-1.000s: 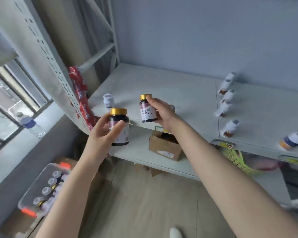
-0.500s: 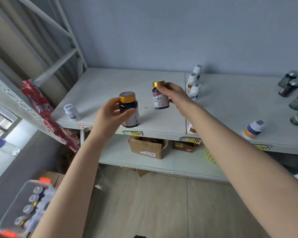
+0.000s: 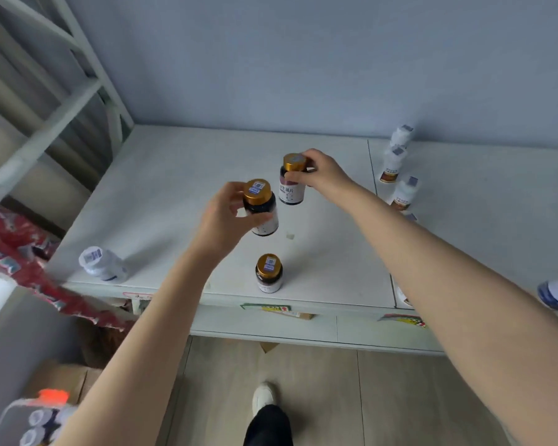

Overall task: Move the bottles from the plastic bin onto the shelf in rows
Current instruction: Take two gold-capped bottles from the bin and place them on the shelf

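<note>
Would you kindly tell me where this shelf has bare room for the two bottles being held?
The shelf is bare from the back wall down to the white bottle on the left, and between the standing gold-capped bottle and the panel seam. It is crowded along that seam, where the row of white bottles stands.

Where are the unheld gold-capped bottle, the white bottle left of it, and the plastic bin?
Unheld gold-capped bottle [image 3: 269, 273], head view, gold cap.
White bottle [image 3: 103, 264], head view, white side.
Plastic bin [image 3: 10, 413], head view, clear rim.
</note>
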